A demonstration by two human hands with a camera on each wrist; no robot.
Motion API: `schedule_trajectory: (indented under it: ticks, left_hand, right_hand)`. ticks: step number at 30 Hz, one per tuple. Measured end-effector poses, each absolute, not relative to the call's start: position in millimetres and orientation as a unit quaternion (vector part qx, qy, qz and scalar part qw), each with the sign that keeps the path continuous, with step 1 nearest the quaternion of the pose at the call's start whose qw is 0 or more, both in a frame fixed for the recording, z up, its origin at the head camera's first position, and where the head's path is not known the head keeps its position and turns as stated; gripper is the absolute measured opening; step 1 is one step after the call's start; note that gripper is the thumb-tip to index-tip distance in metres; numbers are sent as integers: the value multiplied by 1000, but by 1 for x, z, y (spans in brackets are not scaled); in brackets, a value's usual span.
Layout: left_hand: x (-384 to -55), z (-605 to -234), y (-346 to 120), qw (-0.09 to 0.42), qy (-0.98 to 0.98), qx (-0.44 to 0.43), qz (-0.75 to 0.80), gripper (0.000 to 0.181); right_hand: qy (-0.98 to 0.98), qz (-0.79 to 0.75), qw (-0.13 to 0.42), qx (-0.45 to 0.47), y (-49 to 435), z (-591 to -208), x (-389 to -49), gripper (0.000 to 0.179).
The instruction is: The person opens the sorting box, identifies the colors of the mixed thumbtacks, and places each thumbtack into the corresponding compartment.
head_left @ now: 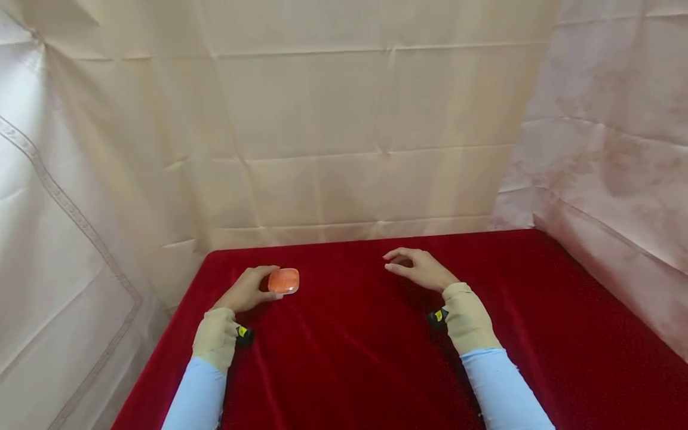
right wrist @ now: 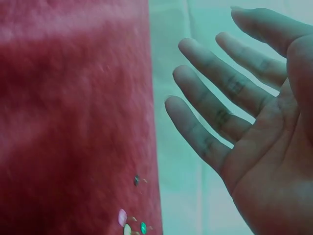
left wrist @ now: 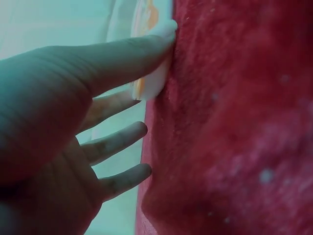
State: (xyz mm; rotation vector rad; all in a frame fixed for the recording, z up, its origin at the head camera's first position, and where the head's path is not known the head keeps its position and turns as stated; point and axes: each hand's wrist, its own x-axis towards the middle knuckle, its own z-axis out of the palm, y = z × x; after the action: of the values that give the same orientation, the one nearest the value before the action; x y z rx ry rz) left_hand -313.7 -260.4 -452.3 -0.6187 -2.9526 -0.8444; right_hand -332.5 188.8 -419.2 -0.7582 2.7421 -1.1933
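Observation:
At the left of the red cloth, my left hand [head_left: 249, 291] holds a small rounded-square box [head_left: 283, 280] with an orange top and a pale rim. The left wrist view has the thumb [left wrist: 132, 54] along the near side of the box [left wrist: 154, 81], whose side looks white with an orange band. An index finger reaches behind it, while the other fingers stretch out below, off the box. Over the right half of the cloth is my right hand [head_left: 421, 270], its fingers loosely bent and nothing in them. The right wrist view shows its palm and spread fingers [right wrist: 210, 103].
Red velvety cloth [head_left: 344, 358] covers the table. A beige curtain [head_left: 355, 119] hangs behind its far edge, with pale drapes [head_left: 618, 149] on the right and a white one [head_left: 43, 269] on the left. Tiny coloured specks [right wrist: 122, 217] show low in the right wrist view.

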Motion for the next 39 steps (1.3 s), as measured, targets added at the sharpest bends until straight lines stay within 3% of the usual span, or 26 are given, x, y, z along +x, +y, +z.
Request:
schedule_trajectory:
  ticks: [18, 39]
  left_hand:
    - [-317, -447, -244, 15, -928, -188, -322, 79]
    - [-292, -450, -131, 18, -921, -314, -231, 88]
  right_hand:
    - [883, -386, 49, -261, 176, -420, -332, 41]
    - [877, -375, 77, -289, 181, -407, -324, 41]
